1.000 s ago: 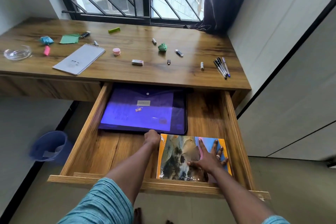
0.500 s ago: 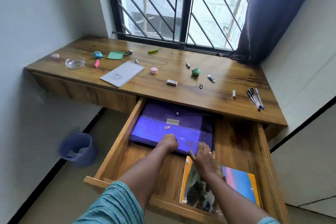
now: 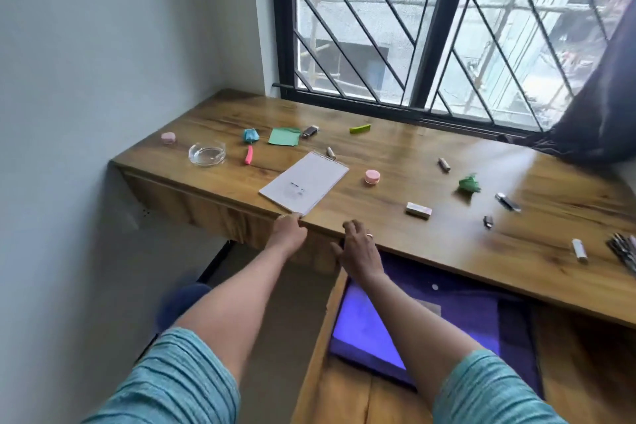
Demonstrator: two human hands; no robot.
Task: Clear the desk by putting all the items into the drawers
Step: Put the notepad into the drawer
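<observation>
A white spiral notepad (image 3: 304,184) lies on the wooden desk (image 3: 395,148), its near corner at the front edge. My left hand (image 3: 289,232) is at that corner with curled fingers touching it; a grip is not plain. My right hand (image 3: 359,249) hovers at the desk's front edge beside it, fingers relaxed and holding nothing. Below, the open drawer (image 3: 316,337) holds a purple folder (image 3: 475,317). Small items are scattered on the desk: a glass dish (image 3: 207,154), green paper (image 3: 284,136), a pink lid (image 3: 372,177), an eraser (image 3: 418,210).
A closed drawer front runs under the desk's left half. Several pens (image 3: 623,251) lie at the right edge. A blue bin (image 3: 186,299) stands on the floor by the left wall. A dark curtain (image 3: 599,120) hangs at the back right.
Both hands have left the drawer and risen to the desk's front edge. My left hand now touches the notepad's corner. The view has swung left and up; the book is out of sight.
</observation>
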